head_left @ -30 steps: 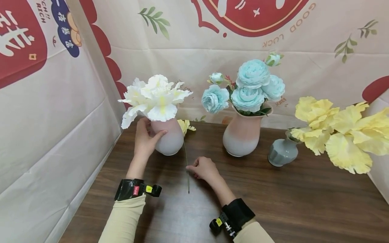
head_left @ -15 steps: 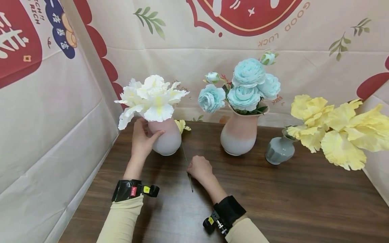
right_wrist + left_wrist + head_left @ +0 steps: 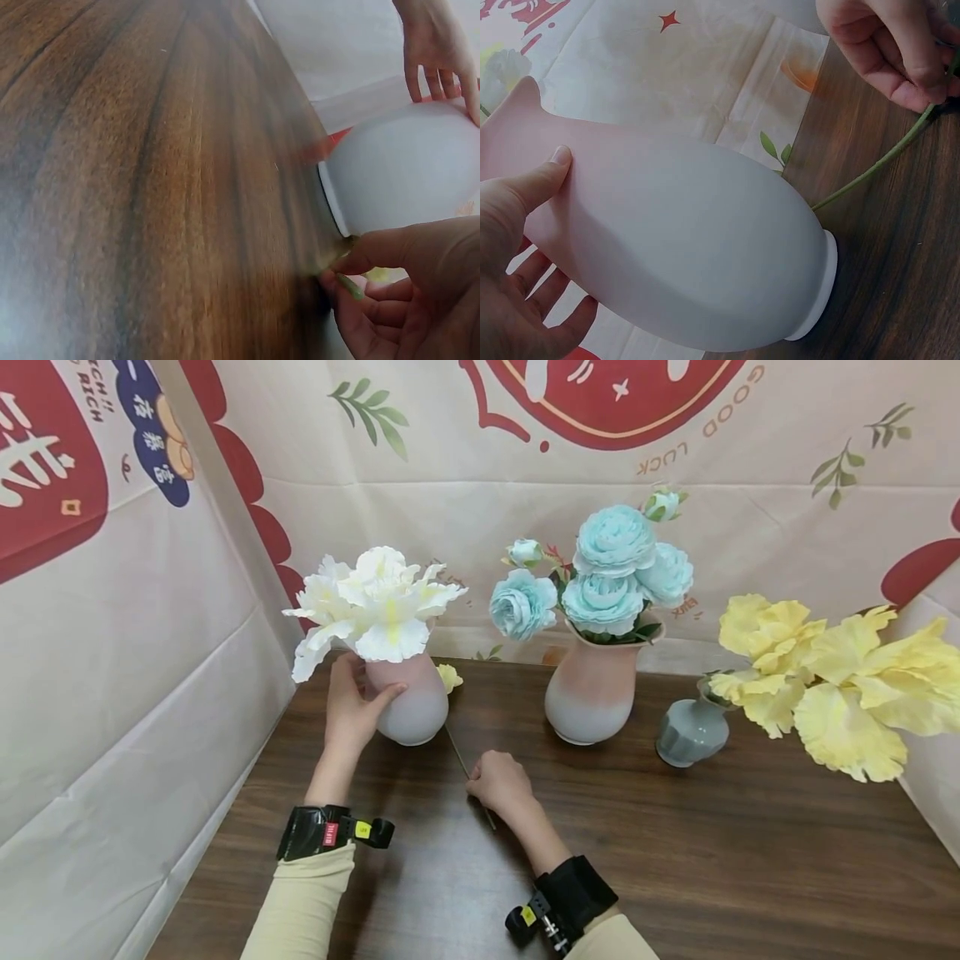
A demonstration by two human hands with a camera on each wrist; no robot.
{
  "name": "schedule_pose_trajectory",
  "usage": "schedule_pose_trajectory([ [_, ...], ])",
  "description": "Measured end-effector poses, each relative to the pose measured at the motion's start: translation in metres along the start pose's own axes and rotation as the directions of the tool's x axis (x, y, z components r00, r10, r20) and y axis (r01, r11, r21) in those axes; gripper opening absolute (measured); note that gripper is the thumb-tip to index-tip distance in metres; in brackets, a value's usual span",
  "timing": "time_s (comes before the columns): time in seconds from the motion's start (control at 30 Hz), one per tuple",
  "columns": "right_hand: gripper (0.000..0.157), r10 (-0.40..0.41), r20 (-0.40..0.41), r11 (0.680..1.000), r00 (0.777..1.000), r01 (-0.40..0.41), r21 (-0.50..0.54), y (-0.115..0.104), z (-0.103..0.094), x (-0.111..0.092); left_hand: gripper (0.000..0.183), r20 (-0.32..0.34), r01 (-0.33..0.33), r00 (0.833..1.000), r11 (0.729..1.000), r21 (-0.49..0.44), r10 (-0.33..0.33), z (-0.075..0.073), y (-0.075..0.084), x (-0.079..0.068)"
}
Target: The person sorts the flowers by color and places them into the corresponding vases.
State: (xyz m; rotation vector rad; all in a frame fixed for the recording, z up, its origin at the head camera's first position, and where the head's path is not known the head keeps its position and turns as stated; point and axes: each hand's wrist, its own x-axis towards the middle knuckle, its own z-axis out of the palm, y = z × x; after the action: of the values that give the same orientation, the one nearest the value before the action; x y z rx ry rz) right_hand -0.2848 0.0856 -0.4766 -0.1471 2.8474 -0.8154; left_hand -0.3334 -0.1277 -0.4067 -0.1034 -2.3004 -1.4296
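Note:
My left hand (image 3: 352, 714) holds a pink-and-white vase (image 3: 412, 706) at its left side, thumb across the front and fingers behind. White flowers (image 3: 390, 610) with yellow centres fill its mouth. In the left wrist view the vase (image 3: 697, 232) stands upright on its base ring. To its right, my right hand (image 3: 501, 785) pinches the thin stem of a yellow flower (image 3: 450, 677) between thumb and fingers, low over the table. Most of that bloom is hidden behind the vase. The cut end of the green stem (image 3: 349, 286) sticks out from the pinch in the right wrist view.
A second pink-and-white vase (image 3: 588, 697) with light blue flowers (image 3: 615, 560) stands right of centre. Farther right is a small grey-blue vase (image 3: 692, 733) with large yellow flowers (image 3: 847, 693) leaning right. Printed cloth (image 3: 435, 460) walls the brown wooden table (image 3: 712, 868) at the back and sides.
My right hand has drawn the stem slightly, its near end swinging right, and the yellow bloom has slid farther behind the vase. My left hand keeps its hold on the vase.

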Motion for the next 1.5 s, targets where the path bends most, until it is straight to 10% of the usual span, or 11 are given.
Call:
schedule_pose_trajectory([
  [0.13, 0.004, 0.026, 0.047, 0.992, 0.999, -0.032, 0.126, 0.006, -0.004, -0.001, 0.073, -0.001, 0.003, 1.0, 1.0, 0.003, -0.003, 0.0, 0.0, 0.0],
  [0.53, 0.012, 0.118, 0.119, 0.838, 0.986, -0.163, 0.521, 0.031, -0.014, -0.008, 0.072, 0.0, 0.002, 1.0, 1.0, 0.001, -0.002, 0.0, 0.0, 0.0],
  [1.5, 0.02, 0.054, -0.068, 0.706, 0.996, 0.01, 0.708, 0.055, -0.045, -0.042, 0.074, 0.014, 0.004, 1.0, 1.0, -0.001, -0.004, 0.0, -0.002, 0.001],
])
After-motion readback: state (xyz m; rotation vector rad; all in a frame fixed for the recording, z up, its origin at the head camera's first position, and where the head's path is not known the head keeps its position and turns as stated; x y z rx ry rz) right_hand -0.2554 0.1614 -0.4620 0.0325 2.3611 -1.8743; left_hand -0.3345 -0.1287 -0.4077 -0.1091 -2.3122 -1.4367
